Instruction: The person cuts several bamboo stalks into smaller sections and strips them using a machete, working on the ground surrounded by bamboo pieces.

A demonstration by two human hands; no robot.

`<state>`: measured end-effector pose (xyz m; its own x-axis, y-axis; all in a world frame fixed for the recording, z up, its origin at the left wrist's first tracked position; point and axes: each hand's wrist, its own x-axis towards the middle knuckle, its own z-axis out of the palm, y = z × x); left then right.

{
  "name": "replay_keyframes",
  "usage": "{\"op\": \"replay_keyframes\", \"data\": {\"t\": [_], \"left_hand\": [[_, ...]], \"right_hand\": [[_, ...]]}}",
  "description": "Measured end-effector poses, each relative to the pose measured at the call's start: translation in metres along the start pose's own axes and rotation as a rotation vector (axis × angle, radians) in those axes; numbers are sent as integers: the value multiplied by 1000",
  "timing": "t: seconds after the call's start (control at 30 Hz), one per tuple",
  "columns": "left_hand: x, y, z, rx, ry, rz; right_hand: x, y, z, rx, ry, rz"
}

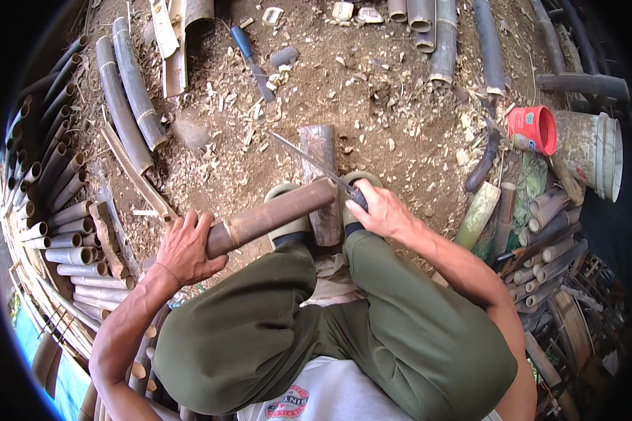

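Note:
My left hand (187, 247) is wrapped round a brown bamboo section (277, 212), which lies slantwise over my left shoe, its far end resting on a wooden block (319, 151) between my feet. A joint ring shows on the bamboo close to my fingers. In my right hand (385, 209) is the dark handle of a long, narrow-bladed knife (309, 158). The blade points away to the upper left and passes just beyond the bamboo's far end; whether they touch I cannot tell.
Wood chips litter the dirt floor. A blue-handled blade (243, 43) lies ahead, left of centre. Long bamboo poles (123, 105) lie at far left, stacked bamboo pieces (74, 256) at left. A red container (531, 130) and a dirty white bucket (597, 151) are at right.

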<state>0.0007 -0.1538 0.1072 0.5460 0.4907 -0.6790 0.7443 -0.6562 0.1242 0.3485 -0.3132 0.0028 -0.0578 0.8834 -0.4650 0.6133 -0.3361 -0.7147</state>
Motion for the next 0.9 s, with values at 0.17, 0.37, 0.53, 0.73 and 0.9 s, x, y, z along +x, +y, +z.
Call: {"op": "replay_keyframes", "data": {"t": [0.17, 0.37, 0.53, 0.73, 0.9], "left_hand": [[7, -4, -14, -107, -208, -67], [14, -3, -23, -179, -288, -108], [17, -6, -19, -168, -245, -84], [8, -3, -10, -39, -151, -88], [7, 5, -6, 13, -43, -86]], "right_hand": [[-1, -20, -8, 97, 207, -143], [-5, -13, 4, -58, 209, -269], [9, -7, -9, 2, 33, -59], [-4, -27, 3, 98, 276, -333], [20, 11, -8, 5, 8, 0]]}}
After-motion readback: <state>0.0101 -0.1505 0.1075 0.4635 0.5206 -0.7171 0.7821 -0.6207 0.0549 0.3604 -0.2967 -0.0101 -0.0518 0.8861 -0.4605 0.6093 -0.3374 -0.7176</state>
